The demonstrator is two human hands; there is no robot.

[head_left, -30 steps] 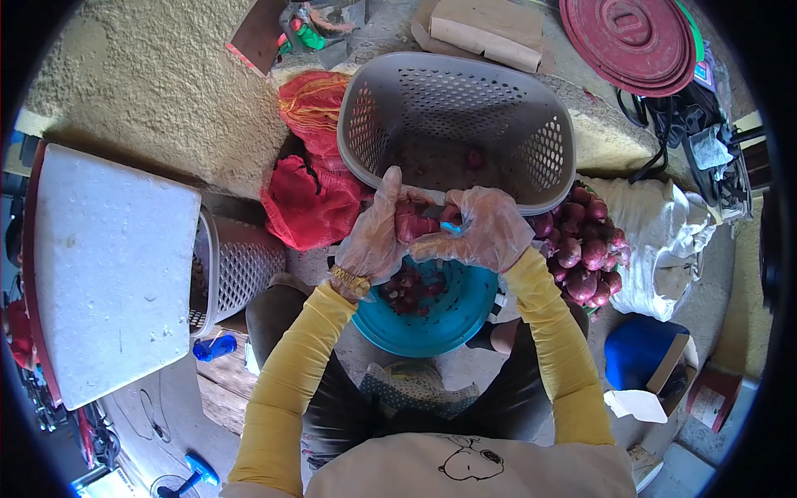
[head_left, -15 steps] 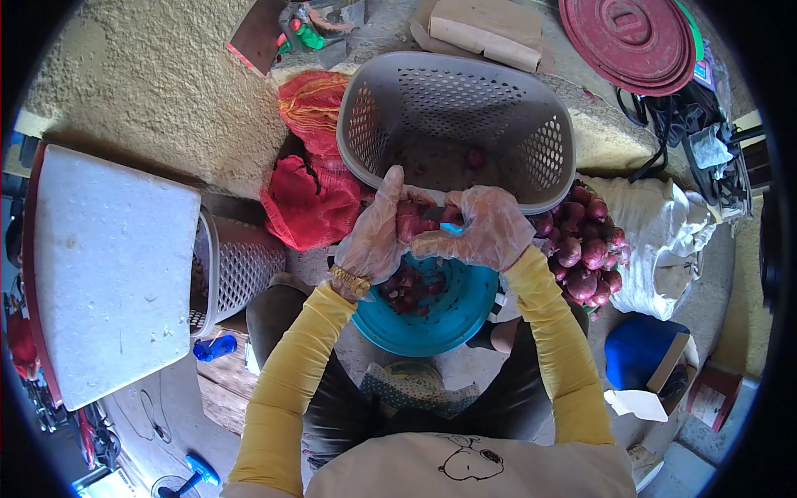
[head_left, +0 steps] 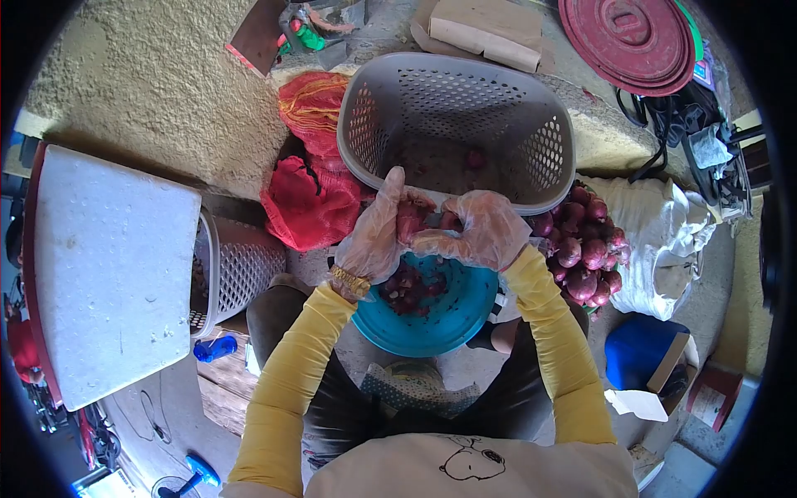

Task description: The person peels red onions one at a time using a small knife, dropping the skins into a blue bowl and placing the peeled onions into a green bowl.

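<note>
Both my hands wear clear plastic gloves and meet above a turquoise basin (head_left: 452,330). My left hand (head_left: 372,241) is closed around a red onion (head_left: 410,221), thumb pointing up. Just beside it, my right hand (head_left: 488,229) is curled in a pinch against the onion. A small knife with a blue part showed in that hand a moment ago; my fingers now mostly hide it. Reddish onion skins and scraps (head_left: 407,289) lie in the basin. Behind my hands stands a grey perforated basket (head_left: 355,163) with an onion (head_left: 475,158) inside.
A heap of red onions (head_left: 588,253) lies right of the basket, by a white sack (head_left: 664,278). Red mesh bags (head_left: 303,203) sit to its left. A white board (head_left: 116,274) and another perforated basket (head_left: 249,270) stand at left. A blue container (head_left: 635,349) is at right.
My right hand has turned slightly, and the blue part and dark blade between my hands have gone out of sight. My left hand keeps its hold on the onion.
</note>
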